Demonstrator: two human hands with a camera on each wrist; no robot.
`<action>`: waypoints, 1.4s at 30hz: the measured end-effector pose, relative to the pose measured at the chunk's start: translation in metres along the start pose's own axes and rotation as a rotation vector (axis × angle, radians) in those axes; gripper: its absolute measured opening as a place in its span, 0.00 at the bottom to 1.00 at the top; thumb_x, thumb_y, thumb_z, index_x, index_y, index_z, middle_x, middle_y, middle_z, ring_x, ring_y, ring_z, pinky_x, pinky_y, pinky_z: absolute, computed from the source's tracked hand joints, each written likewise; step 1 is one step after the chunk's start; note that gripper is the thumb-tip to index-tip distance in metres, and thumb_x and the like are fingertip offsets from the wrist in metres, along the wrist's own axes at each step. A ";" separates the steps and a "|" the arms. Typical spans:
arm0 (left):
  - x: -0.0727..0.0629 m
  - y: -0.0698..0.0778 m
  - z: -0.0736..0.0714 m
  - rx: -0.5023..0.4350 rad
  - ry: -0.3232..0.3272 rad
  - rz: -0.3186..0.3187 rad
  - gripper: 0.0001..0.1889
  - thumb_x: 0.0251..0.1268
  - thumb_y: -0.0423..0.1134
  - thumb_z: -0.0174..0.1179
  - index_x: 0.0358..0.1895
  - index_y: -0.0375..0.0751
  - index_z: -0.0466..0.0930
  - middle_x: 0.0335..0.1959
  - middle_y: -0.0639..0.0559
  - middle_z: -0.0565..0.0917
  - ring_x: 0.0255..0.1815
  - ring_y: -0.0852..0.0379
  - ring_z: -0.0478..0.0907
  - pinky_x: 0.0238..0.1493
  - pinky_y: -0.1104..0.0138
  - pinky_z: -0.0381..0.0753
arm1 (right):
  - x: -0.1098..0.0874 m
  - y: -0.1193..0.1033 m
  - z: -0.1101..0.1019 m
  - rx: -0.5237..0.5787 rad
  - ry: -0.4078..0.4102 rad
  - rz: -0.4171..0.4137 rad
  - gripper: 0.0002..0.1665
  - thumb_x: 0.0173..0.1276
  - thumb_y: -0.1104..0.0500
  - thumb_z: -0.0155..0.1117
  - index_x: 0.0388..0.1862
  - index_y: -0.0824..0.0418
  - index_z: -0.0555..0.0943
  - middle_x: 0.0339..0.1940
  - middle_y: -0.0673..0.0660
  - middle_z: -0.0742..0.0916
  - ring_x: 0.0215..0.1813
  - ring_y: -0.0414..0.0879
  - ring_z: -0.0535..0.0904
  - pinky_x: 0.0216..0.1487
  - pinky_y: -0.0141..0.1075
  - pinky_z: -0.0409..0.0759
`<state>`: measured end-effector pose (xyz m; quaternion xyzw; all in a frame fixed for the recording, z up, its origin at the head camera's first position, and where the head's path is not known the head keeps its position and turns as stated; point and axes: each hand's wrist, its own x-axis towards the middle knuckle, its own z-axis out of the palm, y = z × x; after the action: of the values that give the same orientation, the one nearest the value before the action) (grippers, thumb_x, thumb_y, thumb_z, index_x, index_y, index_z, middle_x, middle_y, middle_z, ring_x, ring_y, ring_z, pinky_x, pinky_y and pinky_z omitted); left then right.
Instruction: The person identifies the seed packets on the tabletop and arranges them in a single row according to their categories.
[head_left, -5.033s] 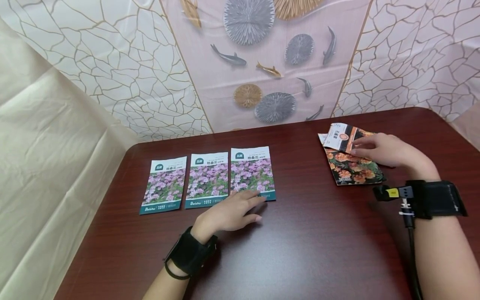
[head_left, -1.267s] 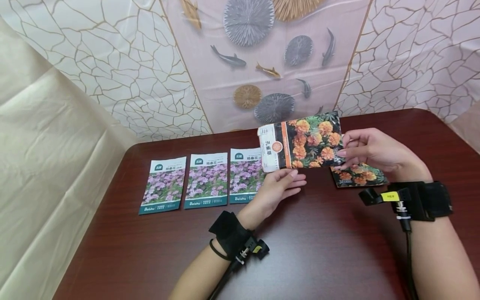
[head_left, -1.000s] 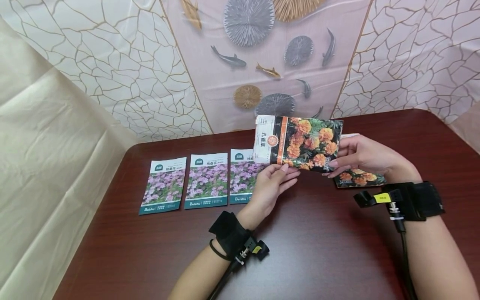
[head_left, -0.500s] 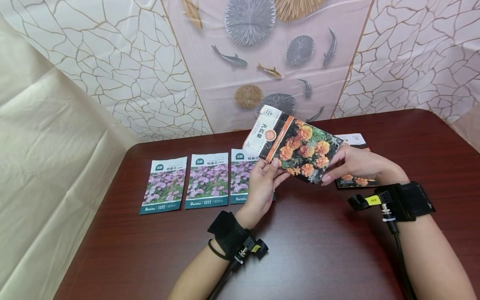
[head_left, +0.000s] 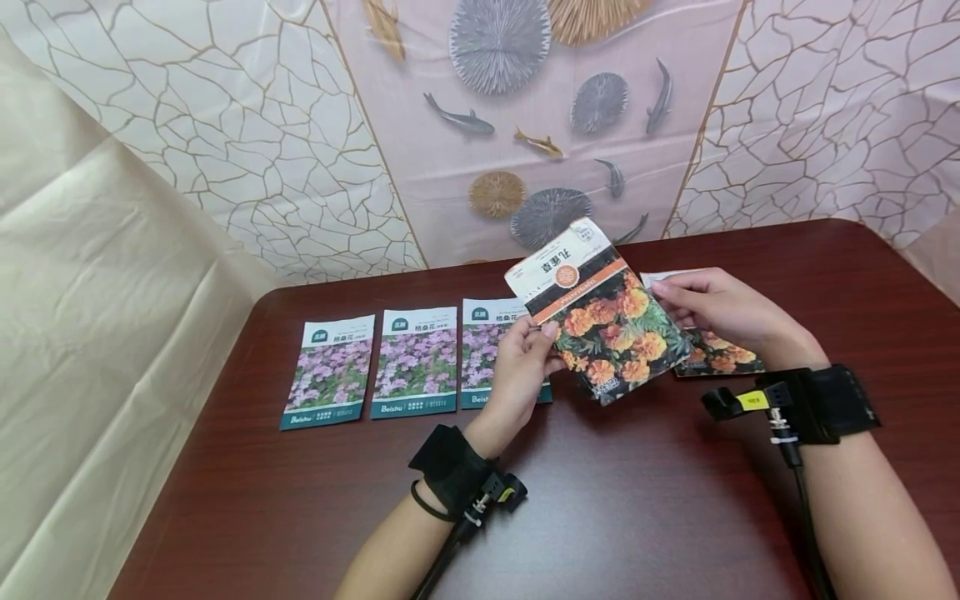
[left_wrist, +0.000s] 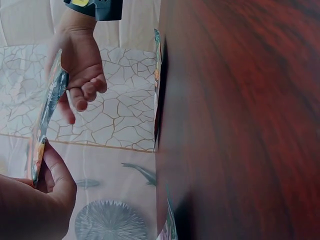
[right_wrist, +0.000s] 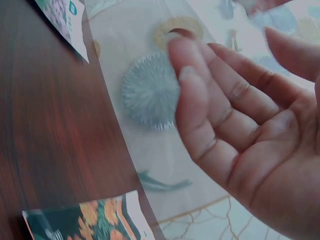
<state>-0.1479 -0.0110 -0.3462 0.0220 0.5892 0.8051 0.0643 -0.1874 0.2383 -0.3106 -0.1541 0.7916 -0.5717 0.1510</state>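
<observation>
An orange marigold seed packet [head_left: 600, 321] is tilted above the table in the head view. My left hand [head_left: 520, 362] pinches its left edge between thumb and fingers; the left wrist view shows the packet [left_wrist: 47, 120] edge-on. My right hand [head_left: 731, 312] is by the packet's right edge. In the right wrist view its loosely bent fingers [right_wrist: 200, 100] hold nothing, thumb apart. Under that hand, a second marigold packet [head_left: 723, 357] lies on the table, partly hidden.
Three purple-flower seed packets lie in a row on the left: the left one [head_left: 327, 372], the middle one [head_left: 415, 362] and the right one [head_left: 483, 342], partly covered by my left hand. The dark red table [head_left: 637, 500] meets a patterned cloth [head_left: 300, 150] behind.
The held marigold packet, earlier picked up from the right by my right hand, has turned from sideways to a steeper slant. My right hand has let go; my left hand keeps its pinch.
</observation>
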 end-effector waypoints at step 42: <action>0.010 0.002 -0.013 0.144 0.050 -0.113 0.21 0.67 0.32 0.52 0.63 0.35 0.66 0.54 0.45 0.75 0.51 0.53 0.75 0.48 0.66 0.76 | 0.015 0.014 0.017 0.126 -0.103 0.092 0.10 0.69 0.64 0.53 0.32 0.72 0.70 0.14 0.56 0.77 0.15 0.45 0.75 0.16 0.32 0.72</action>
<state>-0.1595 -0.0230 -0.3483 -0.0270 0.6474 0.7560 0.0929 -0.1950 0.2213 -0.3304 -0.1371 0.7515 -0.6040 0.2270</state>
